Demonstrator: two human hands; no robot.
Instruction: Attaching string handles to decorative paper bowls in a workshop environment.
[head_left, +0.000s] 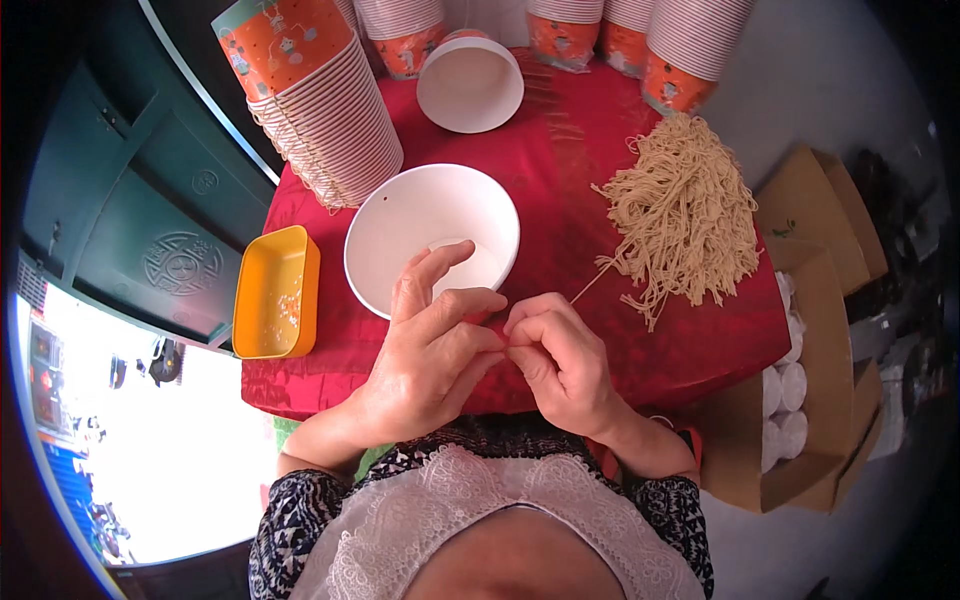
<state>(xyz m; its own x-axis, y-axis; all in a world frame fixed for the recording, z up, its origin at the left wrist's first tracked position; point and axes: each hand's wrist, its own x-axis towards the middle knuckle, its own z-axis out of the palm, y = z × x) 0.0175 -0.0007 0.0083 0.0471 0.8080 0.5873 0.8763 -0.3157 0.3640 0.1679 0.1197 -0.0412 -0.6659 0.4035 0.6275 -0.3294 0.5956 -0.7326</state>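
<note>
My left hand (430, 335) is closed in a pinch, its thumb and index fingertips meeting my right hand's fingertips; what lies between them is too small to make out. My right hand (562, 362) also pinches, and a thin beige string (588, 284) runs from behind its fingers toward a heap of beige strings (690, 210) at the right of the table. Just beyond my left hand, partly covered by its fingers, a white paper bucket (400, 215) lies with its mouth toward me. A small hole shows in its wall near the rim.
A red cloth covers the table (560, 200). At left stand a yellow tub (278, 345) with small bits inside and a tall stack of orange-printed buckets (325, 120). Another bucket (470, 85) and more stacks line the back. A cardboard box (825, 370) with white rolls stands at right.
</note>
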